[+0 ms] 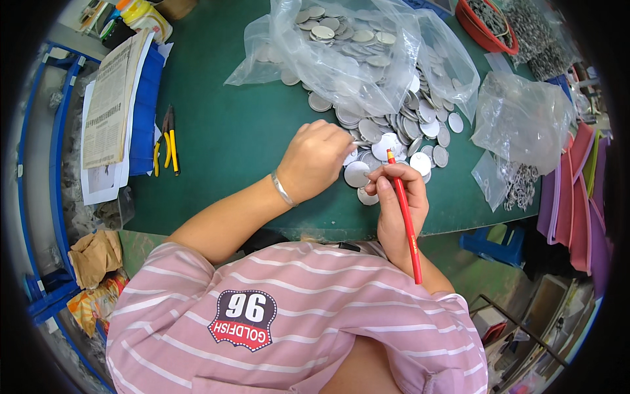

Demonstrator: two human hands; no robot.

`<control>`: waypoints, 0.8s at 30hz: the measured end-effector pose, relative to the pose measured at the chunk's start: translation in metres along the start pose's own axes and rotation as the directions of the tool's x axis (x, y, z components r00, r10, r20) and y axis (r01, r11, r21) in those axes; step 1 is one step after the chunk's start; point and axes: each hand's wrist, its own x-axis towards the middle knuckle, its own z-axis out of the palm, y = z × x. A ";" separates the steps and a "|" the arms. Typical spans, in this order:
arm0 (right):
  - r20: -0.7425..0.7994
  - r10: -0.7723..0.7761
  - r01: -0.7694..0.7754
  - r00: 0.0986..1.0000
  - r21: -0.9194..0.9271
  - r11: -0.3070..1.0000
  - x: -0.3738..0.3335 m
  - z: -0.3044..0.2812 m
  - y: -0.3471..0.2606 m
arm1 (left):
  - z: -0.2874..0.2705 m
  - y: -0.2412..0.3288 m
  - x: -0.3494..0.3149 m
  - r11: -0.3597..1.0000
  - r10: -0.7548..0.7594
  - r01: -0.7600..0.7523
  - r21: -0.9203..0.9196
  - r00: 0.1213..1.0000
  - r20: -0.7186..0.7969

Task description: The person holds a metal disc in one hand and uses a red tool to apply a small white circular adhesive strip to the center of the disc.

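My left hand [314,159], a thin bracelet on its wrist, rests on the green table [230,131] with its fingertips pinching a round silver disc at the edge of a heap of discs [400,128]. My right hand [398,197] grips a red pencil [407,220], tip pointing up toward the heap, and its fingers touch a flat disc [357,174] lying between both hands. More discs fill a clear plastic bag [348,52] behind the heap.
Yellow-handled pliers [168,141] lie at the left beside a blue bin holding papers [115,105]. A second clear bag [522,118] and small metal rings [522,184] sit at the right, near a red basket [489,26] and pink foam sheets [577,197].
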 end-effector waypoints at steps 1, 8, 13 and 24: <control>-0.006 -0.008 0.008 1.000 -0.005 1.000 0.000 -0.002 0.001 | -0.001 0.001 -0.001 0.981 -0.130 0.127 -0.145 0.991 -0.012; -0.006 0.010 -0.011 1.000 -0.115 0.993 0.007 0.003 0.007 | -0.020 0.027 -0.012 -0.118 -0.582 0.605 -0.787 0.600 0.549; 0.033 0.048 -0.047 0.998 -0.035 0.998 0.008 0.005 0.001 | -0.031 0.034 -0.012 -0.062 -0.585 0.640 -0.766 0.598 0.547; 0.022 -0.137 0.138 0.990 -0.252 0.958 0.013 -0.007 -0.003 | -0.031 0.033 -0.012 -0.155 -0.603 0.622 -0.768 0.556 0.572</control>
